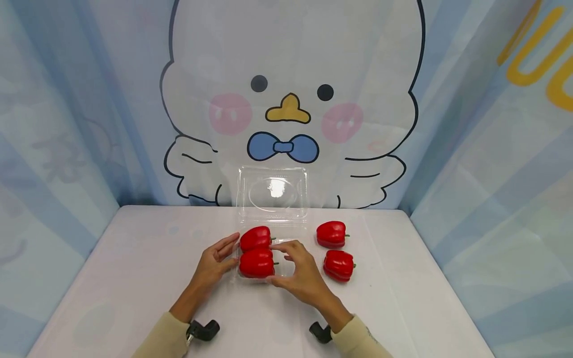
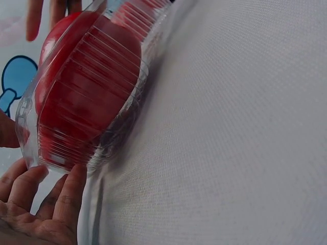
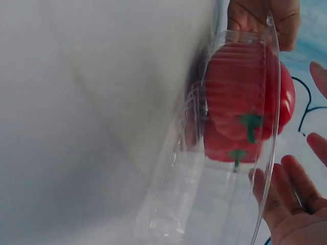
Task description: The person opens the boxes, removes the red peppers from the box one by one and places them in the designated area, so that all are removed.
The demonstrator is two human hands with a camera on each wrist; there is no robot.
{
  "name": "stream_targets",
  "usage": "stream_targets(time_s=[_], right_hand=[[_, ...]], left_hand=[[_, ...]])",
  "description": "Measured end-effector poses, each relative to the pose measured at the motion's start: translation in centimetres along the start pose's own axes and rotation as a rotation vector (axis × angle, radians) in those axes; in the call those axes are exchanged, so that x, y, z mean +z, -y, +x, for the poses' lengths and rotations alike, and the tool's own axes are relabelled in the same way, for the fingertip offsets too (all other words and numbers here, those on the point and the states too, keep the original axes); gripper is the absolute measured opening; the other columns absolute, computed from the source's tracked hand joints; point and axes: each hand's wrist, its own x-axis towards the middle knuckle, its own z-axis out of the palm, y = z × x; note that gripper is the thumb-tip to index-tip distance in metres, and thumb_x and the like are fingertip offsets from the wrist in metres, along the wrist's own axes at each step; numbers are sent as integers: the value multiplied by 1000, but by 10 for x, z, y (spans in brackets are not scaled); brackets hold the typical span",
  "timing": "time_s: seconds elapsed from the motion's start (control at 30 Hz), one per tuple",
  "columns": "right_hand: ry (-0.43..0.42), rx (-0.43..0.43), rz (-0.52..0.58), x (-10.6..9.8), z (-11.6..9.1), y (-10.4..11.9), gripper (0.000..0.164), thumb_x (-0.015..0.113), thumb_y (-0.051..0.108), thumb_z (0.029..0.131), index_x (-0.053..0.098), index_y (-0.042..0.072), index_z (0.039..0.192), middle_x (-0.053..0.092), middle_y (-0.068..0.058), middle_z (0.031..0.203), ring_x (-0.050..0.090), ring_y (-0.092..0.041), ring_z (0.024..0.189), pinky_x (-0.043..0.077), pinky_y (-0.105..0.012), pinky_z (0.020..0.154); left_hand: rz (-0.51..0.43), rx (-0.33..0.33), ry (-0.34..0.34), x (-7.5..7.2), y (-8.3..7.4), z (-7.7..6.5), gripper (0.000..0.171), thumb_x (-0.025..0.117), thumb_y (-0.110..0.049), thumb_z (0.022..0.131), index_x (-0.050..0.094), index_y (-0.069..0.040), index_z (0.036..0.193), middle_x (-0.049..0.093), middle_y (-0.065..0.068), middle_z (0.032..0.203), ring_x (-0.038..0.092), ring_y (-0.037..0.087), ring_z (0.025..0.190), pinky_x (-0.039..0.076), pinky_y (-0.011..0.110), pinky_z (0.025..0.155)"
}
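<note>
Two red bell peppers stand one behind the other in the left part of a clear plastic clamshell box: the far pepper and the near pepper. The box's lid is raised at the back. My left hand touches the box's left side, its fingertips on the ribbed wall in the left wrist view. Over the box's right part, my right hand spreads thumb and fingers around the near pepper's stem end. Its fingers look loosely extended beside the rim in the right wrist view; contact with the pepper is unclear.
Two more red bell peppers lie on the white table to the right of the box, a back one and a front one. Behind the table hangs a curtain with a cartoon bird; curtains flank both sides.
</note>
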Motion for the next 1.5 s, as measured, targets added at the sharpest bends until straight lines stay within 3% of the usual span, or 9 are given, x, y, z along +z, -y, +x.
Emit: stream_targets(time_s=[0.23,0.5,0.73,0.97,1.17,1.5], right_hand=[[57,40,11,11,9,12,70,94,31,80,63,25,143,61,-1,134,62,-25,128,64,-42,100],[41,96,-12,20,15,18,69,95,33,78,67,21,140,59,-2,128,57,-21,124,66,-41,95],[51,180,-34,25,21,17,70,96,38,77,68,23,139,58,-1,124,56,-17,118,64,-28,89],[49,228,43,23,24,17,69,96,35,77,68,23,139,60,-2,118,60,-20,109,63,-31,86],[23,266,119,18,23,19,66,96,32,77,70,24,137,62,-3,121,62,-21,111,63,-31,88],[8,234,172,7,21,18,64,95,30,78,69,25,137,62,-2,125,60,-20,117,64,-32,92]], left_hand=[[-4,4,7,0,-2,-1,71,70,1,95,47,-13,160,46,8,166,43,29,156,50,35,112],[5,10,10,0,-3,-2,71,69,1,95,47,-13,161,46,9,166,44,29,156,49,35,113],[12,20,6,0,-2,-2,71,70,1,95,47,-13,160,46,9,166,44,29,156,50,35,112],[2,24,9,0,-2,-3,72,70,1,94,47,-13,161,47,9,166,45,29,155,51,35,112],[5,27,5,0,-1,-2,71,70,1,94,47,-12,160,47,9,166,45,29,155,50,34,112],[30,8,-12,1,-2,-2,69,69,-1,96,48,-13,160,49,10,164,46,30,155,51,37,112]])
